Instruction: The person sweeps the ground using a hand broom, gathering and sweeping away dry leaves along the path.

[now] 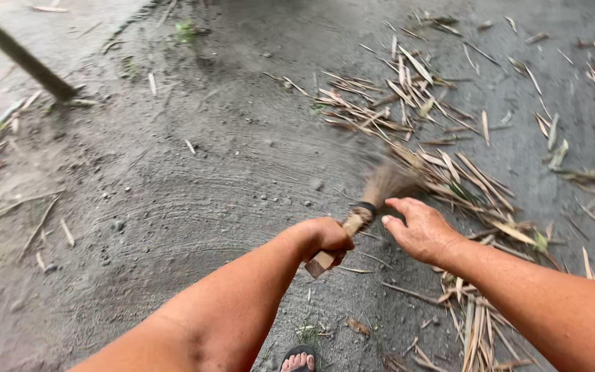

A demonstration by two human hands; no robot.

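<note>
One short, blurred stick-bristle broom (373, 200)

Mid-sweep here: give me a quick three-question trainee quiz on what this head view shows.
1. True or false: the left hand grips the short wooden-handled broom with tan bristles.
2. The right hand is: A) clamped around the handle, B) open beside the handle, C) out of view.
3. On which side of the picture do the dry, pale bamboo leaves and strips mostly lie on the grey dirt ground?

Key: 1 true; 2 B; 3 the right side.
</note>
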